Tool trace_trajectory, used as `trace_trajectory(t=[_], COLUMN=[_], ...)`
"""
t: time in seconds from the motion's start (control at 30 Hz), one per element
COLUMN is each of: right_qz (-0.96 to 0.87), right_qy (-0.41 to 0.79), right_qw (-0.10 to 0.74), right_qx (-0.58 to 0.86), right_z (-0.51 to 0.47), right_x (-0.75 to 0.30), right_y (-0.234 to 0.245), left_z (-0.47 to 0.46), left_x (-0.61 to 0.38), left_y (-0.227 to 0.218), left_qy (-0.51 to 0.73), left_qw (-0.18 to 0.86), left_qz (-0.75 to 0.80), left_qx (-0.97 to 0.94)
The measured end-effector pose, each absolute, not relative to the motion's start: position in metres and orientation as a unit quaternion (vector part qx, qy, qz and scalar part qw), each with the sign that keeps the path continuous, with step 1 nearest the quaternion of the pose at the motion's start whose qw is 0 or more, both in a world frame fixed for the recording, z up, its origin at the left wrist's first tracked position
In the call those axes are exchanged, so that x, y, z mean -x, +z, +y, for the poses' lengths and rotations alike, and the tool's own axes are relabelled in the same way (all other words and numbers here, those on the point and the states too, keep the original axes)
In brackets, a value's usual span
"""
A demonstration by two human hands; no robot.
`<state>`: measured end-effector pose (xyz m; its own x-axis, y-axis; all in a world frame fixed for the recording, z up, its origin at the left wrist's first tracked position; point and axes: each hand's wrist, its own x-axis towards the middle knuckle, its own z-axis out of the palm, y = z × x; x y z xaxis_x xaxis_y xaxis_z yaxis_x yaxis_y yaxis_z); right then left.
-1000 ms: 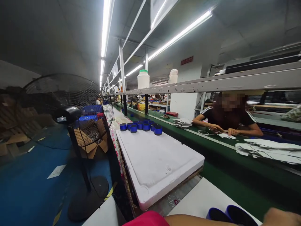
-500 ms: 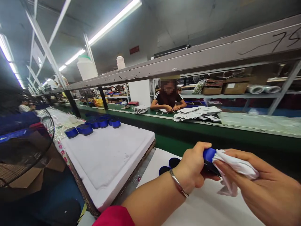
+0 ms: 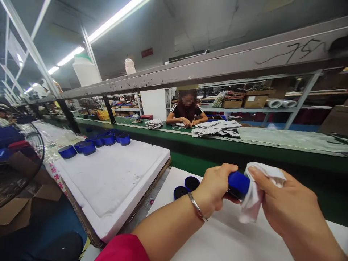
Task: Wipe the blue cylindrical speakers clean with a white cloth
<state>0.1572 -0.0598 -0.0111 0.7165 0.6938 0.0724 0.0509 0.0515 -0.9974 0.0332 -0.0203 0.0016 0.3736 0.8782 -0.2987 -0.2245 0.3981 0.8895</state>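
My left hand (image 3: 216, 186), with a silver bangle at the wrist, grips a blue round cap-like piece (image 3: 238, 184) with a dark end, held tilted above the white work surface (image 3: 217, 235). A crumpled white cloth (image 3: 252, 203) is pinched in my right hand (image 3: 290, 203), its folds against the right side of the blue piece. Part of the piece is hidden by my left fingers and the cloth. Just left of my left wrist, two more blue round pieces (image 3: 192, 183) with black insides rest on the white surface.
Several blue pieces (image 3: 87, 148) stand at the far end of a white foam board (image 3: 114, 181) to the left. A green conveyor belt (image 3: 179, 152) runs beyond it. Across it a person (image 3: 187, 110) works beside piled white cards (image 3: 216, 127). A shelf beam (image 3: 168, 74) crosses overhead.
The cloth has shifted on the blue piece and hangs lower, showing more of its blue side. My right hand has turned. The whole view has swung a little to the right.
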Motion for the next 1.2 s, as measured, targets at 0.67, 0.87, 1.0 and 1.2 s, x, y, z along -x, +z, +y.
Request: trace_trajectory(t=[0.67, 0.87, 1.0, 1.2], right_qz=[-0.373, -0.462, -0.368, -0.360], right_qy=[0.316, 0.112, 0.183, 0.305], right_qw=[0.637, 0.613, 0.656, 0.652], right_qx=[0.597, 0.631, 0.634, 0.593], right_z=[-0.069, -0.069, -0.059, -0.065], right_x=[-0.177, -0.158, -0.157, -0.185], right_y=[-0.003, -0.034, -0.029, -0.012], left_z=[-0.024, -0.023, -0.025, -0.029], left_x=[-0.034, -0.036, -0.039, -0.037], left_y=[0.003, -0.008, -0.010, -0.001], left_qy=[0.351, 0.418, 0.396, 0.359], left_qw=[0.760, 0.707, 0.728, 0.778], left_qz=[0.414, 0.401, 0.406, 0.398], left_qx=[-0.357, -0.405, -0.385, -0.327])
